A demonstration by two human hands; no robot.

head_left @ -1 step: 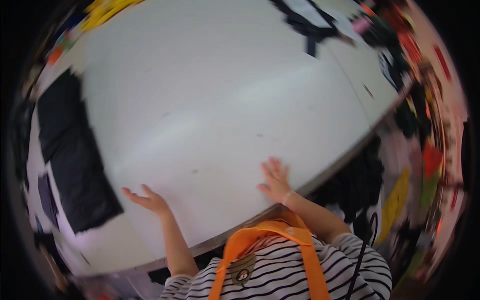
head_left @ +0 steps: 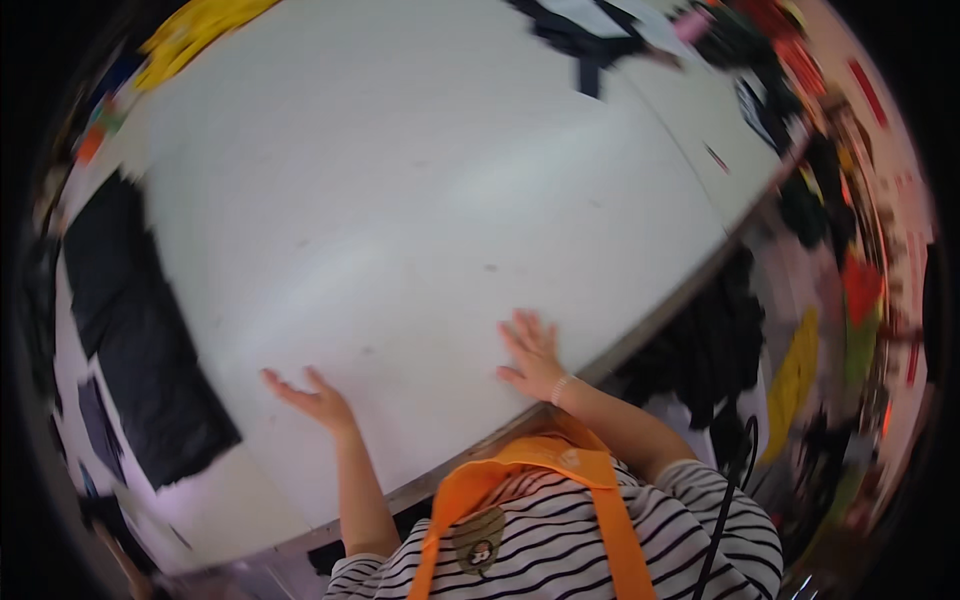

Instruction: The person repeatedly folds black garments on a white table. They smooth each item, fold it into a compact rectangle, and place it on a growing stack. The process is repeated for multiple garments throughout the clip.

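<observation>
My left hand (head_left: 314,398) is open above the near part of a white table (head_left: 400,220), its fingers spread and nothing in it. To its right, my right hand (head_left: 534,356) is also open and empty, fingers fanned out, close to the table's near edge; whether its palm touches the surface I cannot tell. A bracelet circles the right wrist. Nearest the left hand lies a long stack of black cloth (head_left: 150,340) along the table's left side.
Yellow fabric (head_left: 200,35) lies at the far left corner. Dark cloth pieces (head_left: 585,40) and a pink item (head_left: 692,25) are at the far right, with a thin pen-like object (head_left: 717,158) closer in. Black garments (head_left: 690,350) sit beyond the right edge, beside a yellow strip (head_left: 793,385).
Both hands have come slightly closer together, still open. The view has shifted a little, so the far part of the table and the items there appear farther left.
</observation>
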